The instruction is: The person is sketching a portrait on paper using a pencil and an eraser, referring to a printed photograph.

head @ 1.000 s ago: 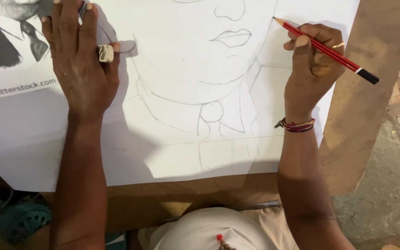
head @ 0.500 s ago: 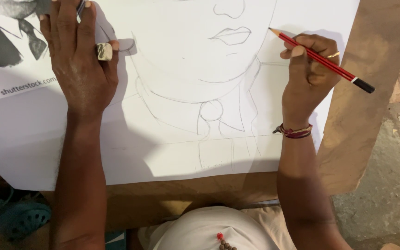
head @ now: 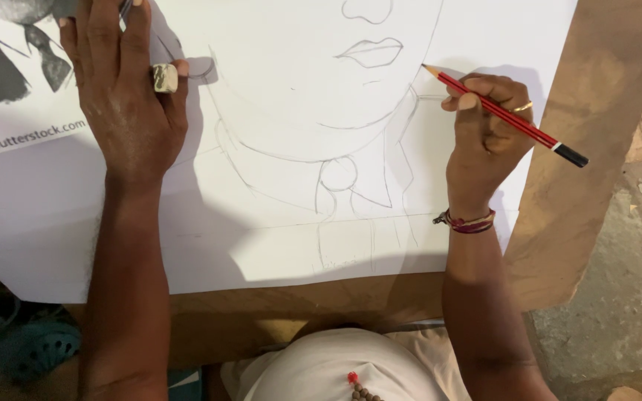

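My right hand [head: 484, 134] grips a red pencil [head: 503, 115] with a black end; its tip touches the white drawing sheet [head: 261, 238] near the jaw line of a pencil portrait sketch [head: 336, 126] showing lips, chin, collar and tie. My left hand [head: 128, 104], wearing a large ring, presses flat on the sheet's upper left, with a thin dark object between its fingers at the top edge. A black-and-white reference photo print [head: 16, 74] lies under and left of that hand.
The sheet rests on a brown board [head: 581, 186] tilted across my lap. Rough concrete floor [head: 618, 312] shows at right. A teal sandal [head: 35, 349] lies at lower left. A bead necklace hangs over my white shirt [head: 343, 371].
My right hand has moved slightly left and down, bringing the pencil tip closer to the portrait's jaw line. My left hand stays pressed in place.
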